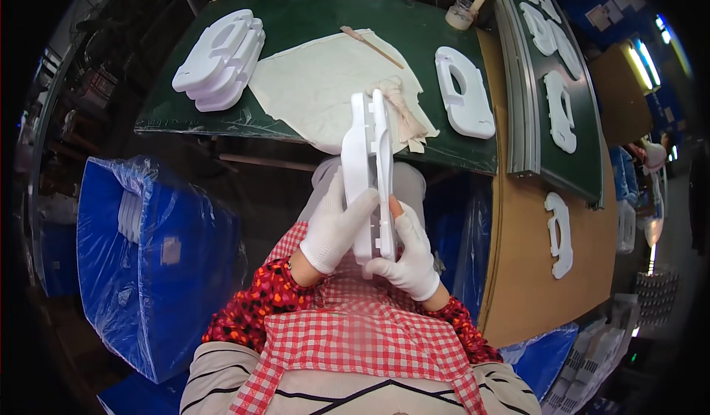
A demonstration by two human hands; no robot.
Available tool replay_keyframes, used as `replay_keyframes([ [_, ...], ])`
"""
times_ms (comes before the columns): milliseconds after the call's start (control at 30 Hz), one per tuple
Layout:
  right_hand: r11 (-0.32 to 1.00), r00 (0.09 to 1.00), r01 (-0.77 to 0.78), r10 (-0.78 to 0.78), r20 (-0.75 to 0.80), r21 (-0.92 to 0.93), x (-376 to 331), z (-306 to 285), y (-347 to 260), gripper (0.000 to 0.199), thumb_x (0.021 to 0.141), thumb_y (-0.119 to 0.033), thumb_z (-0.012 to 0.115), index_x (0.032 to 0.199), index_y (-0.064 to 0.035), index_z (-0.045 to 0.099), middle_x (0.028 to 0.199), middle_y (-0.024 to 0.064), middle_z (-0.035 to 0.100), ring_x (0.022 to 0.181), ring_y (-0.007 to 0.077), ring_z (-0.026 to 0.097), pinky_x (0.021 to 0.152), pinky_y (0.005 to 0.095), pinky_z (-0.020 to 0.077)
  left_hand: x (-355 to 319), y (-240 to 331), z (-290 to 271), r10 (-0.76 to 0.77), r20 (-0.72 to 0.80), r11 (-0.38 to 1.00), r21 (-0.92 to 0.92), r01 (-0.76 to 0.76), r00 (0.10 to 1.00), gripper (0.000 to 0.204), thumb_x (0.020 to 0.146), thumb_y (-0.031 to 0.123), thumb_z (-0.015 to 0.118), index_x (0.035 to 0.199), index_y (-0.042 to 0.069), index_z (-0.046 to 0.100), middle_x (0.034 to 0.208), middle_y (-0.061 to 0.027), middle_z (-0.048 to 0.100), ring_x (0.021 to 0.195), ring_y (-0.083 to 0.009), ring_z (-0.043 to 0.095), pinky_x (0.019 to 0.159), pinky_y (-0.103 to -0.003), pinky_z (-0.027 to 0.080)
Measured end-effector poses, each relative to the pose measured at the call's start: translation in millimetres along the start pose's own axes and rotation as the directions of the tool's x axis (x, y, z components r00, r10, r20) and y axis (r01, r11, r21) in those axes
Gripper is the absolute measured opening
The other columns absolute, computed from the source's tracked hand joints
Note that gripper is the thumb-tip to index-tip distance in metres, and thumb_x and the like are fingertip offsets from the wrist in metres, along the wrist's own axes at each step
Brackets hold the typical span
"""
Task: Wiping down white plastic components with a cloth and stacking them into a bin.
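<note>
Upright in front of my lap I hold a white plastic housing point(357, 149), seen edge-on. Two halves stand face to face, with a narrow gap and small tabs showing between them. My left hand point(337, 223), in a white glove, is closed on the left half, its thumb lying across toward the gap. On the other side my right hand point(411, 256), gloved with one bare fingertip, grips the right half near its lower end. The far end of the housing overlaps a cream cloth point(310, 82) on the green table point(296, 5). A crumpled rag point(403, 108) lies just beyond it.
A stack of white housings point(222, 60) stands at the table's left; a single white part point(464, 93) lies at right. A brush point(372, 47) rests on the cloth. More parts lie on the conveyor point(543, 112) and cardboard point(543, 289). A blue plastic-lined bin point(192, 267) stands left.
</note>
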State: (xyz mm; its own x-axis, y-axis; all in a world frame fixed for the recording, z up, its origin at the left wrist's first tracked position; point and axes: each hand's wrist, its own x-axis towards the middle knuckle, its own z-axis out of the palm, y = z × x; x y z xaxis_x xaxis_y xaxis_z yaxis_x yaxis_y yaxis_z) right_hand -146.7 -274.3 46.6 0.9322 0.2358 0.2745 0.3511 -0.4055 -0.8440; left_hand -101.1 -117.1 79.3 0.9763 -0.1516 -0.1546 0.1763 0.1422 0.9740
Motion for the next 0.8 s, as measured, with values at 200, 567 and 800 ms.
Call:
replay_keyframes([
  [200, 0.999, 1.0, 0.013, -0.012, 0.011, -0.037, -2, -7, 5, 0.097, 0.069, -0.061, 0.07, 0.136, 0.0031, 0.04, 0.127, 0.0199, 0.047, 0.112, 0.0327, 0.052, 0.094, 0.0374, 0.0415, 1, -3, 3, 0.002, 0.0, 0.999, 0.046, -0.002, 1.0, 0.044, 0.089, 0.026, 0.056, 0.122, 0.0, 0.046, 0.103, -0.013, 0.059, 0.093, -0.0173, 0.058, 0.083, -0.029, 0.046],
  [567, 0.999, 0.999, 0.026, -0.026, 0.019, -0.026, -3, -4, 4, 0.099, 0.069, -0.06, 0.071, 0.138, 0.003, 0.038, 0.13, 0.0198, 0.045, 0.114, 0.03, 0.051, 0.094, 0.0346, 0.0421, 0, -2, 2, 0.017, -0.006, 0.999, 0.034, -0.017, 1.0, 0.043, 0.092, 0.027, 0.051, 0.125, 0.0, 0.045, 0.105, -0.0145, 0.059, 0.095, -0.0192, 0.058, 0.083, -0.03, 0.046],
  [800, 0.991, 0.999, -0.044, 0.047, -0.025, 0.125, -1, -3, -8, 0.096, 0.069, -0.061, 0.07, 0.132, 0.0062, 0.042, 0.126, 0.0211, 0.047, 0.112, 0.0335, 0.052, 0.095, 0.0374, 0.0415, -1, -2, 3, 0.031, -0.003, 0.999, 0.03, -0.031, 1.0, 0.044, 0.094, 0.026, 0.048, 0.129, 0.0, 0.043, 0.109, -0.0147, 0.058, 0.096, -0.0193, 0.058, 0.084, -0.029, 0.046],
])
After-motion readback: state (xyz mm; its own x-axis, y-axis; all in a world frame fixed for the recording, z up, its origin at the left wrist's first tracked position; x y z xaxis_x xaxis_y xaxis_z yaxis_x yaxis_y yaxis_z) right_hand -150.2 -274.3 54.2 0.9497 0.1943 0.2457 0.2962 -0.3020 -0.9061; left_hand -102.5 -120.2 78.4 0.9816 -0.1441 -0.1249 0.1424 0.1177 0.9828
